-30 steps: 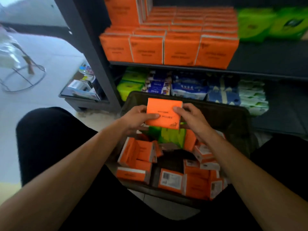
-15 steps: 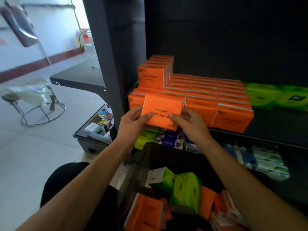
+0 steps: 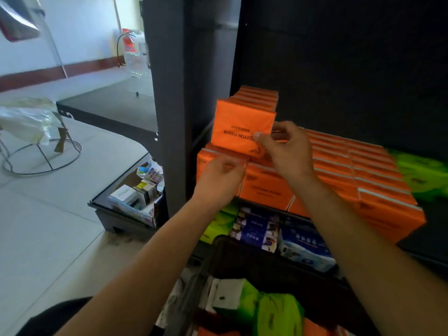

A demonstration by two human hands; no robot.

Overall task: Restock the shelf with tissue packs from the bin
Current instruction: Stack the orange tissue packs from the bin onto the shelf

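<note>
Pack in hand: an orange, film-wrapped rectangular tissue pack (image 3: 238, 132), its print upside down. It stands on its long edge on top of the lower layer of stacked orange packs (image 3: 339, 170), at the left end of the dark metal shelf (image 3: 436, 229), just in front of a second-layer row of the same packs.
Right hand: the right hand (image 3: 288, 151) pinches the pack's right side, with the thumb on the front face and the fingers (image 3: 278, 128) curled behind.
Left hand: the left hand (image 3: 219, 177) sits just below the pack's lower left corner, loosely curled against the front-left pack of the lower layer. Whether it grips anything cannot be told.
Handling: the pack is probably light, soft and squashy, with slick film. It is best taken across the two broad faces or by both short ends, with only a gentle squeeze. It may tip forward unless pushed back flush against the row.
Right end of shelf: bright green tissue packs (image 3: 421, 173) lie beside the orange layer.
Shelf below: green, dark blue and pale blue packs (image 3: 257, 229) sit in a row.
Bin: a dark plastic bin (image 3: 254, 258) is nearest the viewer and holds green wrapped packs (image 3: 278, 316). Orange ones show at its bottom edge.
</note>
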